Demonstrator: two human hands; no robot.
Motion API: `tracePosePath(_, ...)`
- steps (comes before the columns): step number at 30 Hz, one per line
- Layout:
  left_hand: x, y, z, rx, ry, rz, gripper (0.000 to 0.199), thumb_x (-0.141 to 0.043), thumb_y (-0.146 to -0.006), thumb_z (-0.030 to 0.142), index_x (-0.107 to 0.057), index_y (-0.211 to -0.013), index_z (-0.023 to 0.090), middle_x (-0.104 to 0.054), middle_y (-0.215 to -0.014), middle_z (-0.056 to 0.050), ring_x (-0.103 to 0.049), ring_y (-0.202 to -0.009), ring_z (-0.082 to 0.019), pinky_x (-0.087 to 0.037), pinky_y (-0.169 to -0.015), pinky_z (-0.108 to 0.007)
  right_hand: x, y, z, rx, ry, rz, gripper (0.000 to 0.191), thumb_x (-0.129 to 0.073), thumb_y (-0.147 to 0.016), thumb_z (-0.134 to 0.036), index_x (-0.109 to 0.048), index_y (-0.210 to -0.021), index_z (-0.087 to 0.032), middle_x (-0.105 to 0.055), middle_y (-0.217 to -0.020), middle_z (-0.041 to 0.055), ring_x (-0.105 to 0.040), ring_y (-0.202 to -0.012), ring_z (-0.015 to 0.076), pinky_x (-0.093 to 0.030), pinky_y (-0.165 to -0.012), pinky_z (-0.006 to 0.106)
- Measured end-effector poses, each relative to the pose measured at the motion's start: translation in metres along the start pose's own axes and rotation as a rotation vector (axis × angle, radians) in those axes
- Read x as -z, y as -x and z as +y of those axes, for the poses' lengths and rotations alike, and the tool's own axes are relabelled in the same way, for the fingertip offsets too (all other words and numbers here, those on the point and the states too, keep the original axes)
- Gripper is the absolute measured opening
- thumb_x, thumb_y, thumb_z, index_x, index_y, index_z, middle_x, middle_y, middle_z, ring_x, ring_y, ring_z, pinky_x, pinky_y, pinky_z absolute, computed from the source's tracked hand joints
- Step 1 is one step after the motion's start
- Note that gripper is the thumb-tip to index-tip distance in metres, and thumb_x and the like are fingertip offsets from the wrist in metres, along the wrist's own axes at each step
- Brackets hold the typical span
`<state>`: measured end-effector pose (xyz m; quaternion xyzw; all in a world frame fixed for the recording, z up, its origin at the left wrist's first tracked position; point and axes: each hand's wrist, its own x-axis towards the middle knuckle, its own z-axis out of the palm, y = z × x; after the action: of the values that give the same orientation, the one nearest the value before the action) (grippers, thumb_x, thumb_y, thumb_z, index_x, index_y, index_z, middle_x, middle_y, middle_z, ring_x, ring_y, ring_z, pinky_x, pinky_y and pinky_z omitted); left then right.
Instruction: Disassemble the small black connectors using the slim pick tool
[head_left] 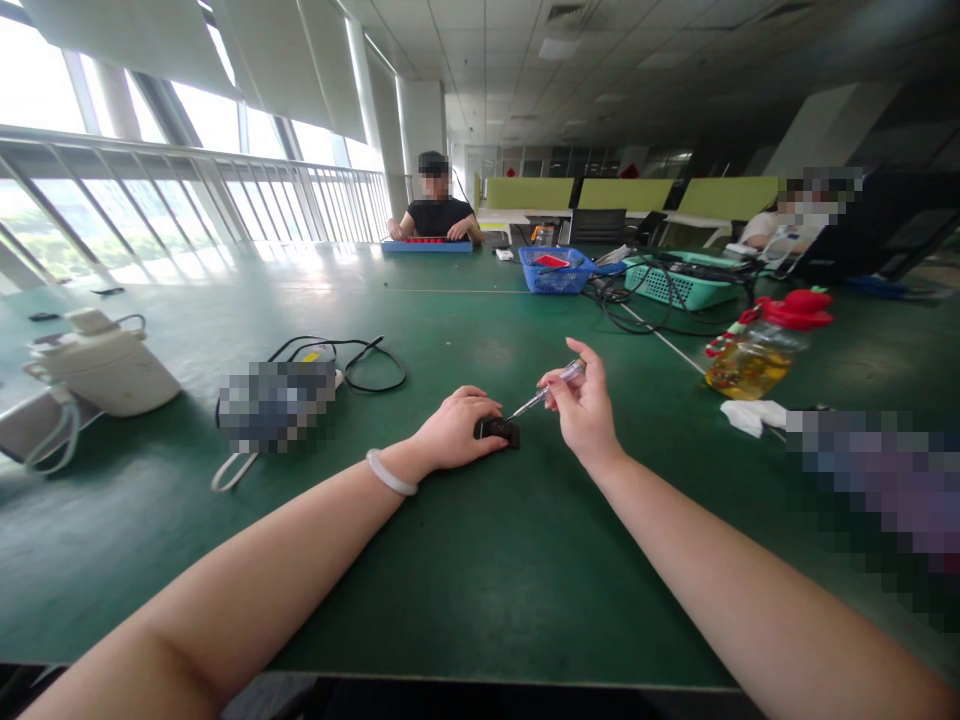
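My left hand is closed around a small black object, pressing it down on the green table. What kind of part it is, I cannot make out. In my right hand is a screwdriver with a clear handle, pinched between thumb and fingers. Its shaft slants down to the left, and the tip meets or nearly meets the top of the black object. A pale bangle circles my left wrist.
To the left lie a blurred-out item with a black cable and a white bottle. At right stand a red-lidded bottle and crumpled tissue. Farther back are blue and green baskets; a person sits opposite.
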<state>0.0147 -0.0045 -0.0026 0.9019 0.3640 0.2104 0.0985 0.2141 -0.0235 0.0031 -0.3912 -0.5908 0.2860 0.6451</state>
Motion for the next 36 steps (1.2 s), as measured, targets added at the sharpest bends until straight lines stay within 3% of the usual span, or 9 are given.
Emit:
tracePosePath(7, 0.0, -0.001, -0.001, 0.001, 0.016, -0.015, 0.033, -0.069, -0.075, 0.041, -0.066, -0.102, 0.022, -0.067, -0.109, -0.005, -0.049, -0.115, -0.028, -0.041, -0.1, -0.04, 0.001, 0.0, -0.001, 0.006, -0.128, -0.074, 0.034, -0.047, -0.091, -0.034, -0.04, -0.124, -0.027, -0.065, -0.089, 0.0011, -0.064, -0.09, 0.0178, -0.047, -0.089, 0.041)
tracePosePath(12, 0.0, -0.001, 0.0, 0.015, 0.018, -0.017, 0.033, -0.069, -0.075, 0.042, -0.065, -0.101, 0.022, -0.067, -0.108, -0.005, -0.05, -0.114, -0.028, -0.042, -0.098, -0.041, 0.002, -0.004, -0.002, -0.099, -0.218, -0.121, 0.039, -0.05, -0.089, -0.034, -0.037, -0.126, -0.029, -0.067, -0.085, -0.0012, -0.068, -0.079, 0.018, -0.05, -0.084, 0.043)
tracePosePath(22, -0.004, 0.0, -0.005, -0.022, 0.024, 0.003, 0.032, -0.067, -0.076, 0.044, -0.065, -0.099, 0.021, -0.067, -0.108, -0.005, -0.05, -0.112, -0.028, -0.042, -0.097, -0.041, 0.004, -0.012, 0.013, -0.274, -0.283, 0.034, 0.048, -0.057, -0.081, -0.033, -0.038, -0.125, -0.027, -0.066, -0.07, -0.0056, -0.07, -0.07, 0.0187, -0.054, -0.074, 0.041)
tracePosePath(36, -0.005, 0.001, -0.006, -0.008, 0.039, -0.012, 0.034, -0.066, -0.077, 0.045, -0.064, -0.103, 0.022, -0.066, -0.108, -0.005, -0.048, -0.114, -0.027, -0.042, -0.098, -0.04, 0.005, -0.012, 0.013, -0.3, -0.283, 0.051, 0.053, -0.061, -0.079, -0.036, -0.038, -0.126, -0.027, -0.065, -0.069, -0.0067, -0.07, -0.07, 0.0175, -0.055, -0.075, 0.039)
